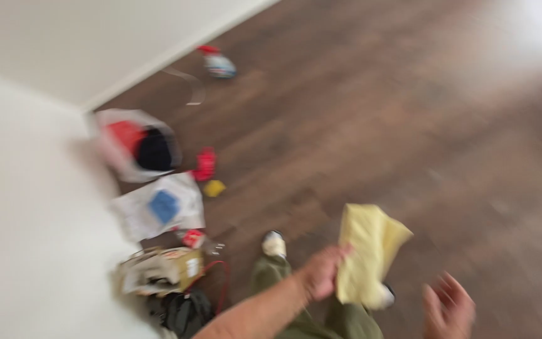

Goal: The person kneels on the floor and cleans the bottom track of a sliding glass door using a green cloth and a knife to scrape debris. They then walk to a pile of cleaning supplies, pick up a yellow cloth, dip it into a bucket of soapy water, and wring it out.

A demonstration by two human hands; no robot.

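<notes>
The view is blurred by motion. My left hand (320,274) grips a pale yellow cloth (369,251) by its lower left edge, and the cloth hangs bunched above the dark wooden floor (371,113). My right hand (450,306) is at the bottom right, a little apart from the cloth, holding nothing with its fingers spread. Below the hands I see my green trousers (271,271) and a light shoe (274,244).
Along the white wall (26,238) on the left lie a plastic bag with red and dark contents (136,147), a white bag with a blue square (158,207), a red item (205,164), a small yellow item (214,188), a tan bag (161,270). A spray bottle (218,63) stands farther off.
</notes>
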